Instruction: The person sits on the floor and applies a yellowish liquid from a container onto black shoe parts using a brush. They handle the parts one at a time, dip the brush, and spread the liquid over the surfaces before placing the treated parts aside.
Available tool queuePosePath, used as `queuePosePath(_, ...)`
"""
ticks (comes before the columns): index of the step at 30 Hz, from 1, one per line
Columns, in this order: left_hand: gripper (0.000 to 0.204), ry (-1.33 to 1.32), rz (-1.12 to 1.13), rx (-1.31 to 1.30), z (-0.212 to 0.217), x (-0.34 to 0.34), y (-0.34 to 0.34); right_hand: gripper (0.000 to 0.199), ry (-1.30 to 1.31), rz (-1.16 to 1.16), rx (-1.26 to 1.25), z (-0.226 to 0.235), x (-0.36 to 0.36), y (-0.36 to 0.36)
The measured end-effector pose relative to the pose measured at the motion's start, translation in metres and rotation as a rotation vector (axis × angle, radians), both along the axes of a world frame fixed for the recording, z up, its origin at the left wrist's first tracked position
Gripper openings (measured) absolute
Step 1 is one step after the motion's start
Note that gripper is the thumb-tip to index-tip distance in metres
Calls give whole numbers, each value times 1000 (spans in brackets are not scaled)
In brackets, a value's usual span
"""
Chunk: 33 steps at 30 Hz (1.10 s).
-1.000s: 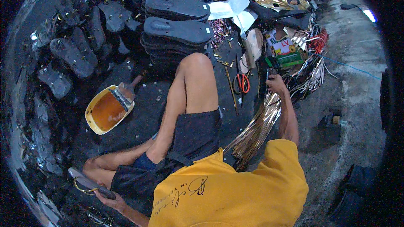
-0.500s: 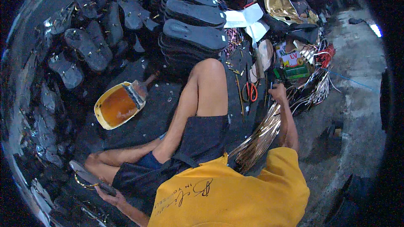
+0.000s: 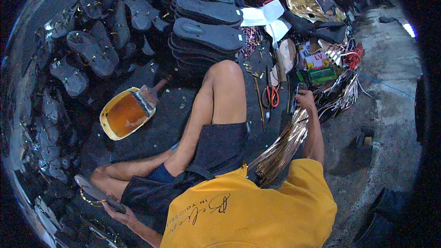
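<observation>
While left hand (image 3: pixel 120 213) holds sandal sole (image 3: pixel 98 194), right hand (image 3: pixel 305 99) (outstretched) grips gold straps (image 3: pixel 281 150).

The scene is dim with a cool bluish cast. A bright light (image 3: pixel 407 29) glares at the upper right, and shiny gold strips (image 3: pixel 281 149) catch its highlights. Dark soles at the left sink into shadow. The fisheye rim is black, edges bend, and detail is soft.

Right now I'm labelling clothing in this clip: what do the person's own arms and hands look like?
Both forearms are bare, with no gloves, watch or rings visible on the left hand or right hand. Short yellow T-shirt sleeves end above the elbows; the shirt has dark script lettering.
</observation>
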<state>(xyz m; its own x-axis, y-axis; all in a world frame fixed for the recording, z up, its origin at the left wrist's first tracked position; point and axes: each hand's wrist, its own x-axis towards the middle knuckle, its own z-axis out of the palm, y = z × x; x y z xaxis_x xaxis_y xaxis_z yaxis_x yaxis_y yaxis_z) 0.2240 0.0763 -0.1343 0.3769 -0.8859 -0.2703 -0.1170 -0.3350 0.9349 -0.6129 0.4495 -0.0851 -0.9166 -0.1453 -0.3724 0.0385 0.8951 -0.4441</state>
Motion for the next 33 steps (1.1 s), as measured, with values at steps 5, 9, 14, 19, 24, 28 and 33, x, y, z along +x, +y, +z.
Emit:
queuePosePath(5,60,-100,-15,-36,-6,16,1,29,-4,-29,-57,-4,5,-6)
queuePosePath(9,59,-130,-79,-59,-10,23,1,24,-69,-149,-158,-21,-10,29)
queuePosePath(14,58,-225,-133,-116,-33,44,5,28,-149,-395,-355,-51,-25,99)
queuePosePath(19,55,-373,-292,-246,-45,56,-2,84,84,-86,-64,-65,8,96)
queuePosePath(24,57,-241,-319,-221,-40,75,-1,69,156,-454,-161,-79,23,74)
queuePosePath(28,55,15,-86,-130,-42,60,-3,69,-37,-469,-387,-74,21,91)
queuePosePath(33,53,-86,-58,-43,-21,30,-4,85,-67,-481,-329,-64,46,81)
